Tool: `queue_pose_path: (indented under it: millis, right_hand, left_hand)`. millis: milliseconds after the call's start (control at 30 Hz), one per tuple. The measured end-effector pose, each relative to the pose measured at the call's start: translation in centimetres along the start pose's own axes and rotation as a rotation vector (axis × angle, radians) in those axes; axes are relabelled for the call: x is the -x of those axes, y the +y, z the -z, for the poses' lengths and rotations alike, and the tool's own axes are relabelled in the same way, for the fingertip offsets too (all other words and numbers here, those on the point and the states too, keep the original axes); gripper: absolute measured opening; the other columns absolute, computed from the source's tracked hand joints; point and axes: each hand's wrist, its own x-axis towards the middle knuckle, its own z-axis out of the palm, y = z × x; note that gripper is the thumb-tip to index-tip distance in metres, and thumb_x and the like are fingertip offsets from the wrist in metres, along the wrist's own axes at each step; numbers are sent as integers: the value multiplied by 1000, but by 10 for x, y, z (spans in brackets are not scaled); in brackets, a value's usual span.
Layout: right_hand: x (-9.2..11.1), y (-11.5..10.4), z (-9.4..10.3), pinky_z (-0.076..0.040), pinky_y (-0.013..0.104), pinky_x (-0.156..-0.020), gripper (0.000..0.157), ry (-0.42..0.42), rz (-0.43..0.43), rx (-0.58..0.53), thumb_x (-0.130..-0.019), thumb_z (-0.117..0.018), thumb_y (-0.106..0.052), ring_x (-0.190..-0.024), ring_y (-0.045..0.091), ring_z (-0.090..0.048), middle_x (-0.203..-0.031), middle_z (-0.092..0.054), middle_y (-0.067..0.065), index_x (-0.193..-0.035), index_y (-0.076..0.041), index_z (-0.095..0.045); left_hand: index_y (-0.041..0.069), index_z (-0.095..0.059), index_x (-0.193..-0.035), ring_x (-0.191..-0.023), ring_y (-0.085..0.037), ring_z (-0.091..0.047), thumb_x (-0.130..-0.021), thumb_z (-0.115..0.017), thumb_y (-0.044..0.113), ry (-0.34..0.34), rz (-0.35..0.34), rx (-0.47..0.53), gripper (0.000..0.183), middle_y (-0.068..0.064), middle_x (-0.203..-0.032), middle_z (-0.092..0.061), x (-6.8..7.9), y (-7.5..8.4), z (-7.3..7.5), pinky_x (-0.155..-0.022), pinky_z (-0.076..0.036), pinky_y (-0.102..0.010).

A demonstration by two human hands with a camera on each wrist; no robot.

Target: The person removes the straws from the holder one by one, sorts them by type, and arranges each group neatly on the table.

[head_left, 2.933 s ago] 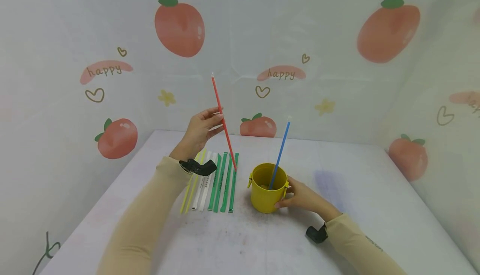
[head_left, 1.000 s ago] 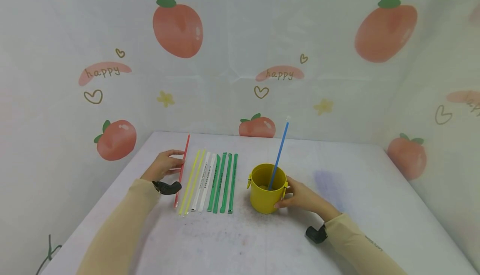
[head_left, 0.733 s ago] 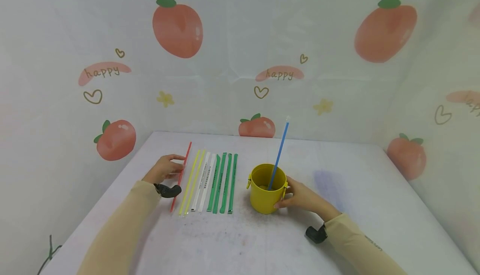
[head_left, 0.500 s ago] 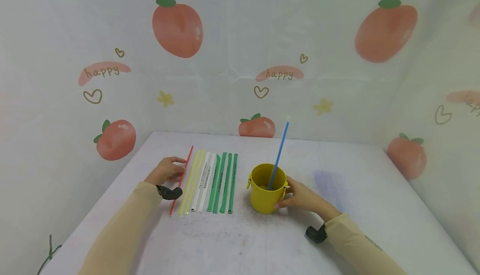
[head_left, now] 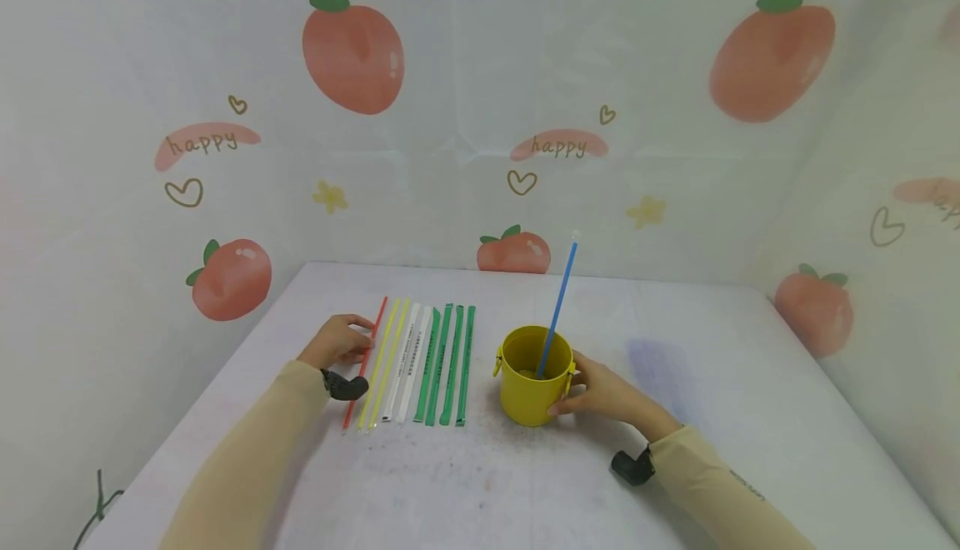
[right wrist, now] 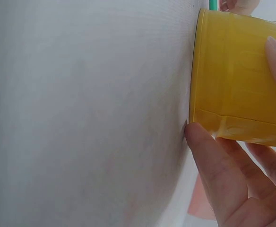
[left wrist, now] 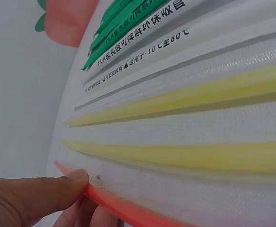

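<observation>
At the left end of a row of wrapped straws, my left hand (head_left: 337, 342) pinches a red straw (head_left: 380, 317) between thumb and fingers. The red straw lies low along the table, beside two yellow straws (left wrist: 213, 158). To their right come white paper-wrapped straws (head_left: 409, 358) and several green-wrapped ones (head_left: 465, 367). My right hand (head_left: 611, 396) grips the right side of a small yellow bucket (head_left: 525, 400), its thumb in front and its fingers around the far side in the right wrist view. A blue straw (head_left: 558, 308) leans upright inside the bucket.
The white table (head_left: 480, 500) runs back to a white cloth backdrop (head_left: 450, 58) printed with peaches. A purple stain (head_left: 660, 375) marks the table right of the bucket. A dark green cord (head_left: 99, 500) shows at the lower left.
My left hand has brought the red straw down from the air and leftward, laying it alongside the yellow straws, then shifted it slightly right. The right hand and bucket have stayed put.
</observation>
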Motion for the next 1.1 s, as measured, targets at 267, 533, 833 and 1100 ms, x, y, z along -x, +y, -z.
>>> queue_pose_path:
  millis: [267,533,833,1100]
  right_hand:
    - [0,1,0,-51,52,-95,104,3,-13,1,-73,-85,-35,-121,40,-55,-150,-40,16,-153,-11,-25]
    - [0,1,0,-52,52,-94,105,-4,-11,10,-72,-85,-38,-121,41,-55,-150,-40,18,-154,-10,-24]
    - [-2,2,0,-52,51,-94,103,-4,13,-14,-72,-85,-36,-120,40,-55,-151,-40,15,-153,-12,-26]
    - [-1,2,0,-52,51,-93,101,-3,10,-5,-73,-85,-33,-120,41,-55,-150,-40,17,-152,-10,-27]
  left_hand:
    - [-2,-54,-130,-59,-7,-57,-86,-68,1,9,-10,-18,46,-7,-89,-58,0,1,0,-56,-54,-20]
    - [-3,-56,-128,-53,-6,-57,-86,-69,0,16,-4,-23,45,-3,-74,-59,1,3,1,-53,-53,-20]
    - [-3,-55,-129,-54,-7,-58,-86,-69,0,9,7,4,45,-1,-68,-60,2,4,2,-52,-53,-20]
    - [-3,-56,-128,-57,-7,-59,-86,-70,1,5,10,-3,45,-2,-72,-64,1,2,3,-53,-53,-21]
